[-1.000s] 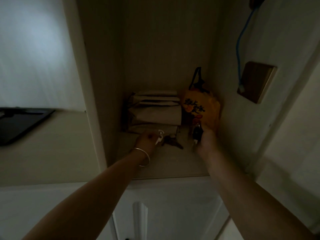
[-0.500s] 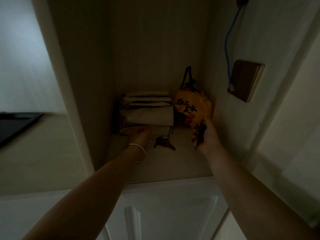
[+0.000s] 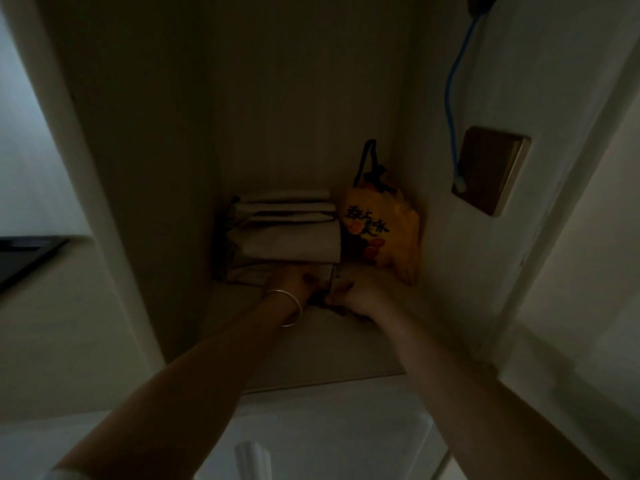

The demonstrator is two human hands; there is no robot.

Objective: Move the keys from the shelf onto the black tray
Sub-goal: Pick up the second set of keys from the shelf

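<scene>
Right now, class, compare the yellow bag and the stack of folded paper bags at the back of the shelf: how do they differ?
The yellow bag is bright, with printed characters and orange shapes; the paper bags are plain and pale. The yellow bag stands bulging with a dark handle sticking up; the paper bags lie flat and stacked. The yellow bag sits in the right corner, the paper bags to its left. Both rest on the shelf.

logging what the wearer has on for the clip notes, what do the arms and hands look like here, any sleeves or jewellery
Both forearms are bare, with no sleeves over them. The left wrist carries a thin, round, silver-coloured bangle just behind the left hand. The right hand and its wrist show nothing worn. No gloves or watch are visible; the light is too dim to tell about rings. A pale edge of clothing shows at the bottom left corner.
</scene>
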